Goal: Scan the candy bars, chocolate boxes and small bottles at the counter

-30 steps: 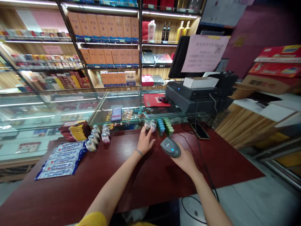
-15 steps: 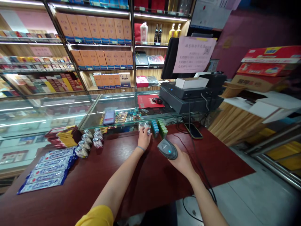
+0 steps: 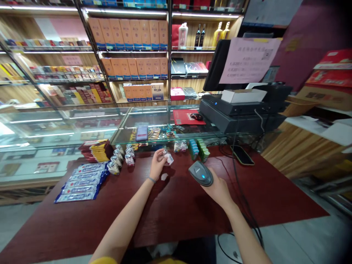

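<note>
My left hand [image 3: 157, 165] pinches a small silver-lidded bottle [image 3: 169, 158], tilted and raised over the dark red table. A barcode scanner [image 3: 202, 173] with a lit blue light is gripped in my right hand [image 3: 219, 190], its head facing toward the bottle. Behind them, against the glass counter, stand a few similar silver-lidded bottles [image 3: 180, 146], a row of blue containers [image 3: 193, 149] and a row of green ones [image 3: 202, 149]. More silver-lidded bottles [image 3: 116, 160] are lined up in two rows on the left.
Blue-and-white packets [image 3: 84, 183] lie fanned out at left, near stacked red and yellow packs [image 3: 96, 151]. A phone [image 3: 242, 155] lies at right beside the scanner's black cable [image 3: 238, 183]. The glass counter [image 3: 156, 138] borders the table's far side, with a monitor [image 3: 217, 66] above.
My left hand has drawn back and left from the bottles by the glass, bringing one bottle with it. The scanner stays in my right hand. The view has turned slightly left.
</note>
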